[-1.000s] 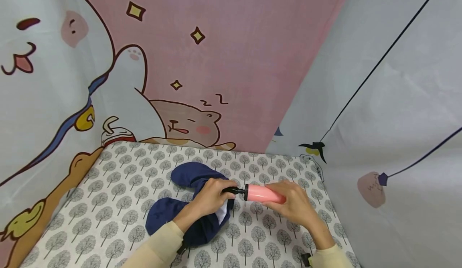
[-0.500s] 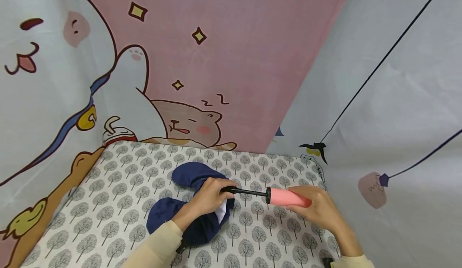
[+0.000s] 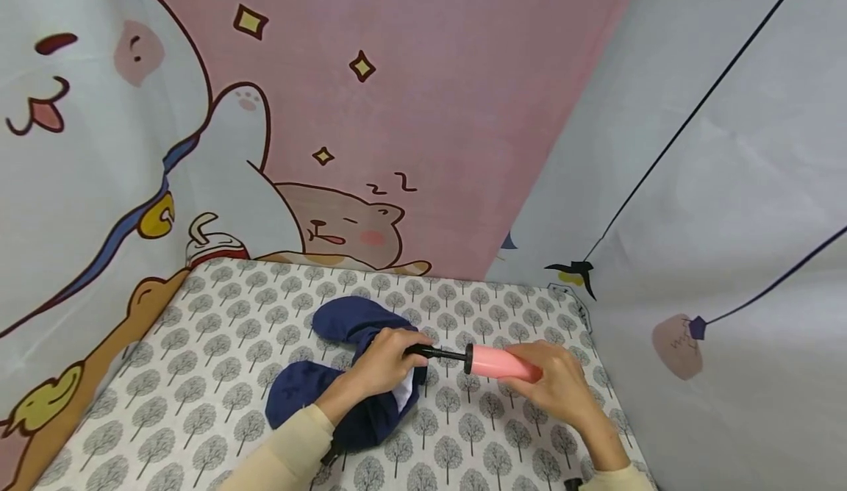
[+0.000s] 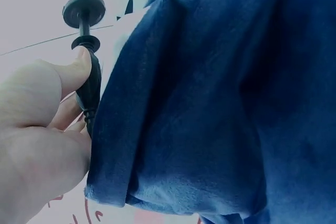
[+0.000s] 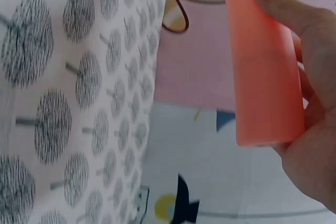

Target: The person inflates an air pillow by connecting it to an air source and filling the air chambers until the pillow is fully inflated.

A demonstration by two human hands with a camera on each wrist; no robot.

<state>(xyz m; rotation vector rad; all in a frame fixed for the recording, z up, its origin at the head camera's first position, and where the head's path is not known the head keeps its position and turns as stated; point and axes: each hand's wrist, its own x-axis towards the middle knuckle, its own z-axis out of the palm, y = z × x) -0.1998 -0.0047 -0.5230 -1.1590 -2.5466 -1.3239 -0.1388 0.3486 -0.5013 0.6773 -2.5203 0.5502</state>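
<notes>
Both hands hold a hand air pump with a pink barrel (image 3: 496, 362). My left hand (image 3: 382, 362) grips its black tapered end piece (image 4: 90, 80), thumb on the near side, right at the edge of a navy neck pillow (image 3: 357, 320). My right hand (image 3: 554, 384) wraps round the pink barrel, thumb along its side. A stretch of thin black rod (image 3: 451, 355) shows between the end piece and the barrel's black cap (image 3: 469, 359). The U-shaped pillow lies under the left forearm, both rounded arms pointing left; white lining (image 3: 403, 392) shows at its right side.
A tree-print cloth (image 3: 450, 450) covers the table. Cartoon-printed fabric hangs as a pink back wall (image 3: 450, 109), with a pale wall (image 3: 728, 145) on the right. A small black item (image 3: 573, 484) sits beside the right sleeve.
My right hand first drew the barrel right, lengthening the exposed rod, then came partway back left, shortening it. The left hand and the pillow have stayed in place.
</notes>
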